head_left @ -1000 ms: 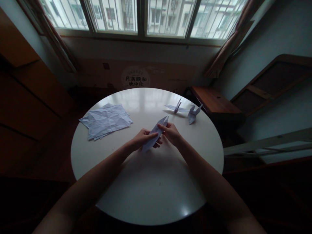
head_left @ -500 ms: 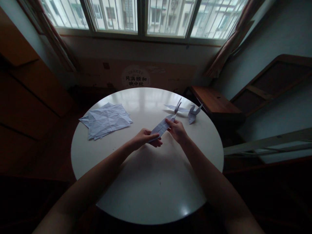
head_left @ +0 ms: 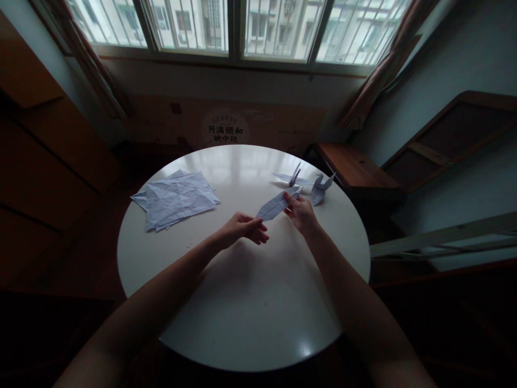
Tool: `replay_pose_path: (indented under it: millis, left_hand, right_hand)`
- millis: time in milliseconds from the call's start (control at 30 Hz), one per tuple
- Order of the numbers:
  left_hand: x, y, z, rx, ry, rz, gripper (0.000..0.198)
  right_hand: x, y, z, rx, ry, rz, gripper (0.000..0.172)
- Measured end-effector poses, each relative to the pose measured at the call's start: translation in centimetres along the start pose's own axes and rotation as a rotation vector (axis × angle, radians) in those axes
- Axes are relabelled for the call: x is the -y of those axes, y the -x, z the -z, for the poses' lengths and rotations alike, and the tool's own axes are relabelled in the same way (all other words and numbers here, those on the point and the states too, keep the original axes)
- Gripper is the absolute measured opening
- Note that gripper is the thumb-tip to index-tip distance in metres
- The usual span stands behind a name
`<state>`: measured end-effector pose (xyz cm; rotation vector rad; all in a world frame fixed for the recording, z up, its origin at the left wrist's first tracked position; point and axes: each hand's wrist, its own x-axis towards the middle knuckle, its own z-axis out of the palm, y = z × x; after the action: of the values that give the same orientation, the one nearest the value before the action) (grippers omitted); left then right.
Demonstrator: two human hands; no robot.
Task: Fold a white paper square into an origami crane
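Note:
A long, narrow piece of folded paper (head_left: 273, 207), pale and creased, is held slantwise above the round white table. My left hand (head_left: 245, 228) pinches its near, lower tip between thumb and forefinger, the other fingers curled loosely below. Toward the far end, my right hand (head_left: 301, 211) grips the paper with its thumb on top and fingers underneath. Just beyond that hand are two folded paper cranes: one with spread wings (head_left: 294, 177), partly hidden behind the held paper, and another (head_left: 320, 189) to its right.
Several creased paper sheets (head_left: 177, 199) lie stacked on the left of the white table (head_left: 238, 339). A brown wooden stool or low table (head_left: 355, 164) stands beyond the right edge. A printed cardboard panel (head_left: 266, 121) is below the barred window (head_left: 278, 27).
The folded paper has shifted up and to the right with my right hand. My left hand, which covered more of its lower end, now pinches only the tip.

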<state>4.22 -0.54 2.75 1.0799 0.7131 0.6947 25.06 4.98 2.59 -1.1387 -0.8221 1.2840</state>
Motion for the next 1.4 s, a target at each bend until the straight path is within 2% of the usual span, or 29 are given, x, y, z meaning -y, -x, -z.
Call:
replay_pose_path:
  millis: [133, 200, 267, 367, 433, 500, 633, 733, 800, 1033, 1133, 1233, 1400]
  left_hand:
    - [-0.2, 0.1, -0.2, 0.005, 0.014, -0.015, 0.054]
    - [-0.3, 0.1, -0.3, -0.053, 0.028, -0.042, 0.054]
    - [-0.3, -0.1, -0.1, -0.206, 0.039, -0.085, 0.053]
    - [-0.4, -0.5, 0.6, -0.497, 0.036, -0.136, 0.05]
    - [-0.5, -0.7, 1.0, -0.566, 0.023, -0.178, 0.046]
    - [-0.6, -0.7, 0.9, -0.525, -0.013, -0.223, 0.046]
    - [-0.3, -0.3, -0.2, -0.286, -0.132, -0.276, 0.059]
    - [0.2, 0.1, -0.9, -0.143, -0.188, -0.265, 0.058]
    - [0.5, 0.3, -1.1, -0.098, -0.218, -0.283, 0.054]
    - [0.2, 0.6, -0.7, -0.124, -0.431, -0.401, 0.025]
    - [0.1, 0.4, -0.5, -0.159, -0.457, -0.42, 0.026]
    - [0.3, 0.0, -0.2, -0.201, -0.373, -0.448, 0.033]
    - [0.5, -0.4, 0.1, -0.18, -0.326, -0.497, 0.036]
  right_hand:
    - [0.2, 0.0, 0.1, -0.014, -0.03, 0.002, 0.046]
    - [0.4, -0.1, 0.2, -0.043, -0.049, 0.009, 0.047]
    - [0.6, -0.3, 0.5, -0.068, -0.056, 0.022, 0.046]
    - [0.9, -0.4, 0.6, -0.052, -0.067, 0.026, 0.044]
    - [0.8, -0.1, 0.3, 0.019, -0.067, 0.008, 0.043]
    - [0.6, 0.5, -0.2, 0.154, -0.05, -0.036, 0.042]
    - [0.1, 2.0, -1.3, 0.433, 0.048, -0.141, 0.041]
    - [-0.2, 2.6, -1.8, 0.529, 0.088, -0.164, 0.041]
    - [-0.3, 2.8, -1.8, 0.561, 0.108, -0.171, 0.042]
    - [-0.3, 2.9, -1.9, 0.601, 0.116, -0.154, 0.039]
    - [-0.8, 2.7, -2.0, 0.549, 0.104, -0.164, 0.043]
    - [-1.2, 2.4, -2.0, 0.497, 0.095, -0.156, 0.044]
    - [-1.0, 2.5, -1.9, 0.524, 0.109, -0.153, 0.033]
